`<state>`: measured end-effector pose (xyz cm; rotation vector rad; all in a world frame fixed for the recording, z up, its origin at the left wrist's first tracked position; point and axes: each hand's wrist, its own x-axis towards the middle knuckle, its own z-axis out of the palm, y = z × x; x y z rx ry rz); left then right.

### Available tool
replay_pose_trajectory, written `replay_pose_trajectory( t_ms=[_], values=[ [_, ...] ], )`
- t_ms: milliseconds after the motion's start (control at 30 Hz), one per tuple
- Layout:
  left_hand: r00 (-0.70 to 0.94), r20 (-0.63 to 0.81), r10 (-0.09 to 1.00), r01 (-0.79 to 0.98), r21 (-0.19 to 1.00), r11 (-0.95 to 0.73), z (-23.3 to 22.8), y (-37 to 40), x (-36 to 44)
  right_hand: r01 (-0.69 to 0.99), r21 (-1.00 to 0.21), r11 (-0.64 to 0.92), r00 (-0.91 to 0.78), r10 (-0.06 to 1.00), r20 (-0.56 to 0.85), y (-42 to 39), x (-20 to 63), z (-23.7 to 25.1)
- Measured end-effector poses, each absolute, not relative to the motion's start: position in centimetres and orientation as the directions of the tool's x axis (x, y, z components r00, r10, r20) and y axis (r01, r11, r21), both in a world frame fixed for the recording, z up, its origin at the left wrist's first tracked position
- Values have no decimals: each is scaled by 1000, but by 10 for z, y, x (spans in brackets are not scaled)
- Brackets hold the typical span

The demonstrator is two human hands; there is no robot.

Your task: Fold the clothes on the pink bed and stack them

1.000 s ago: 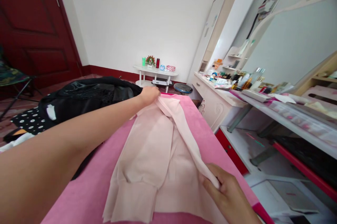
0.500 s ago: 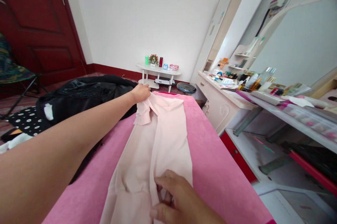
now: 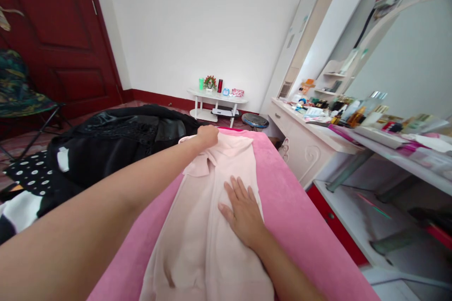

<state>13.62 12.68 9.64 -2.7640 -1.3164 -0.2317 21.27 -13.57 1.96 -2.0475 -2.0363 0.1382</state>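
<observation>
Lying folded lengthwise down the middle of the bright pink terry-cloth cover (image 3: 289, 197) of a bed: a pale pink soft knit garment (image 3: 208, 225), collar end farthest from the camera. Pressing flat on the garment's middle with fingers spread and nothing clasped: right hand (image 3: 242, 209). Reaching far forward with the arm stretched out and closing on the fabric at the garment's collar end: left hand (image 3: 207, 135); whether pinching or merely pressing, cannot tell from this angle. Hands sitting well apart along the length of the cloth.

Showing no readable writing, brand or label anywhere; bottles and boxes too small and blurred to make out.

Bunching up just beside the garment's left edge, on the far left of the bed: a heap of glossy black clothing (image 3: 116, 141), with a black fabric with white polka dots (image 3: 30, 176) spreading below it. Standing against the white wall beyond the bed: a small white oval side table (image 3: 217, 98) carrying a green cup, a red cylinder and a small plant. Running along the right side: a white dressing table crowded with cosmetic bottles (image 3: 318, 124), with a large mirror above. Filling the far left: a dark red wooden door (image 3: 52, 32), with a folding chair with patterned green fabric (image 3: 21, 98) standing before it.
</observation>
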Motion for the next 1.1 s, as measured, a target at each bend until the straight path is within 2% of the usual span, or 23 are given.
replay_pose_trajectory(
  t_ms=[100, 267, 467, 600, 700, 800, 900, 967, 1000, 1100],
  values=[
    [611, 212, 763, 780, 2, -625, 80, 125, 157, 968, -250, 5, 27, 992, 123, -136, 215, 21],
    [607, 207, 767, 780, 31, -625, 53, 131, 174, 961, -275, 5, 29, 992, 119, -135, 218, 21],
    [581, 373, 724, 772, 31, -635, 59, 139, 171, 953, -302, -2, 38, 993, 113, -134, 219, 20],
    [620, 360, 697, 745, 9, -668, 58, 131, 168, 951, -310, -1, 35, 994, 106, -133, 220, 22],
    [676, 367, 639, 683, 13, -730, 57, 112, 165, 950, -313, 1, 38, 992, 119, -134, 221, 21],
    [790, 342, 510, 525, 54, -850, 52, 73, 150, 944, -330, 17, 38, 986, 160, -135, 222, 17],
    [890, 263, 373, 313, 244, -918, 37, 19, 120, 909, -414, 55, 53, 968, 244, -135, 226, 11],
    [915, 209, 344, 251, 372, -894, 26, -16, 95, 843, -530, 95, 107, 935, 337, -133, 230, 7],
    [921, 180, 347, 252, 405, -879, 22, -31, 84, 791, -600, 117, 162, 906, 390, -132, 232, 5],
    [920, 108, 376, 306, 404, -862, 16, -62, 54, 603, -776, 187, 368, 797, 478, -133, 238, 1]
  ],
)
